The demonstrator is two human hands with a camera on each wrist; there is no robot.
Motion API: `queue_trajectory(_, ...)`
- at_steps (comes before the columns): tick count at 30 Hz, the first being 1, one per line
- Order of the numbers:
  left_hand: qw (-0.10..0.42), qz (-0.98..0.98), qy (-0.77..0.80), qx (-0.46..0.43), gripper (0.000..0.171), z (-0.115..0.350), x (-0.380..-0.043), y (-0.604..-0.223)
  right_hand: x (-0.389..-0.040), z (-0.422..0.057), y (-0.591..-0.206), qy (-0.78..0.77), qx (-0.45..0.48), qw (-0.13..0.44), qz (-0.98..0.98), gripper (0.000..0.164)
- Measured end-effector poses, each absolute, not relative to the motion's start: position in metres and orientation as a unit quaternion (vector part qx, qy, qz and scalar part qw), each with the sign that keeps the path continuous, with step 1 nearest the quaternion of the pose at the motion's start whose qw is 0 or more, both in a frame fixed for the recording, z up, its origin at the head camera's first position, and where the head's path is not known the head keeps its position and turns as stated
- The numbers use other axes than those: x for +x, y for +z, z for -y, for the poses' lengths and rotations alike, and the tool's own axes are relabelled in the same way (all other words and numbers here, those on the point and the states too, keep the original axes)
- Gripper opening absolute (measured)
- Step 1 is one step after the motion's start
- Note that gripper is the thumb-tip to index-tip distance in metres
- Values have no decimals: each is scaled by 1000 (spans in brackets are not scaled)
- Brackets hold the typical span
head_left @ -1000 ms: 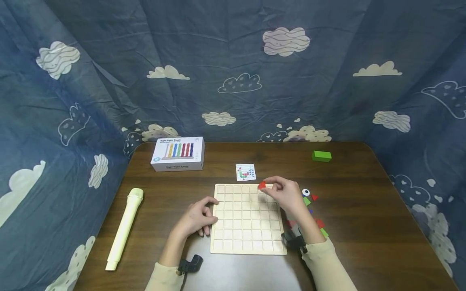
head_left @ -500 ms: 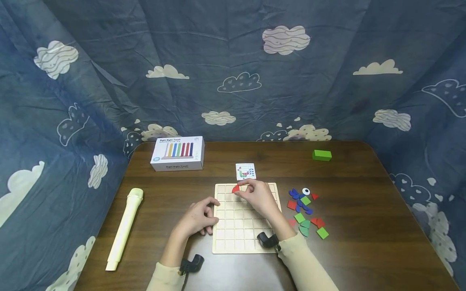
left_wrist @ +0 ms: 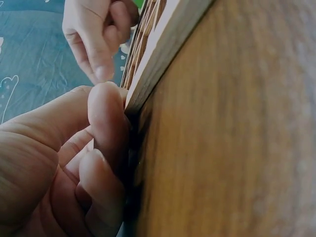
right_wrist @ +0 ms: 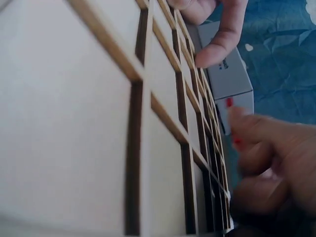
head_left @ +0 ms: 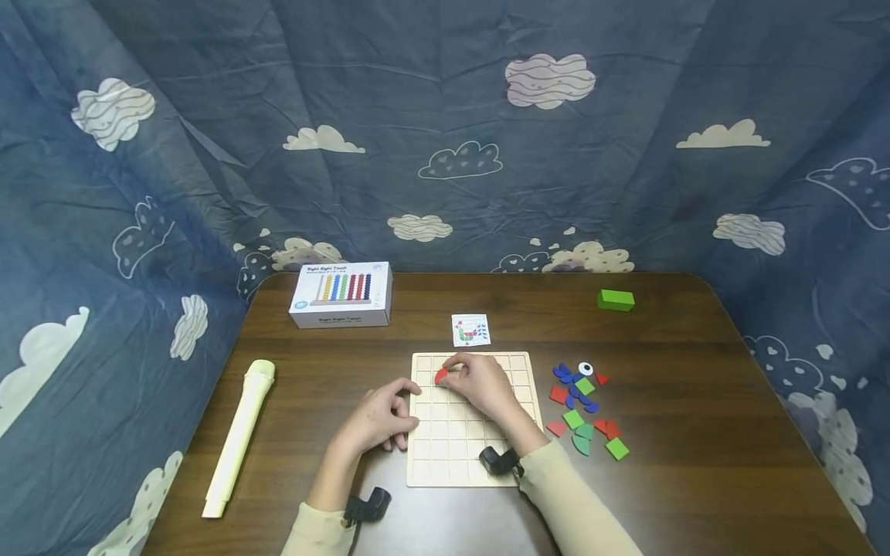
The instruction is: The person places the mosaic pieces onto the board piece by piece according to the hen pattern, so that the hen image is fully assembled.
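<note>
My right hand (head_left: 483,384) pinches a red rounded piece (head_left: 441,375) between thumb and fingertips, over the upper left squares of a pale wooden grid board (head_left: 480,475). In the right wrist view, that hand is blurred and the red piece (right_wrist: 237,140) shows just past its fingertips. My left hand (head_left: 378,417) rests at the board's left edge, index fingertip and thumb apart along the rim and the other fingers bent beneath. In the left wrist view, the thumb (left_wrist: 104,111) lies right by the board's side (left_wrist: 163,54).
Right of the board lie several loose pieces, among them a green square (head_left: 616,449) and a white-and-black eye disc (head_left: 585,369). A pattern card (head_left: 470,330) lies behind the board. Farther out are a white box (head_left: 341,295), a green block (head_left: 616,300) and a cream microphone-shaped stick (head_left: 239,436).
My right hand has carried the red piece leftward across the board, then slightly toward me, uncovering the loose pieces on the right. The left hand stays at the board's edge.
</note>
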State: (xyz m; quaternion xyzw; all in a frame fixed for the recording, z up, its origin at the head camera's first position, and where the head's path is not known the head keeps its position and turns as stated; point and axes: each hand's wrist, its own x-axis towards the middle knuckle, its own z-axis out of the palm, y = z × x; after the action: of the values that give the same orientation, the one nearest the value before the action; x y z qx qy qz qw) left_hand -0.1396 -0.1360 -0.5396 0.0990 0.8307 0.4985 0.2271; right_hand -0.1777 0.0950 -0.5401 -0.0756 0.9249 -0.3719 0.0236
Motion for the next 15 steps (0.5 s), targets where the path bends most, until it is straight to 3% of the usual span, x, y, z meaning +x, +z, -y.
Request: queue_trajectory(15,228,-832,498,93,48,136,-139,-539,-177,-86,-548,-295,-69,-10,-953,28)
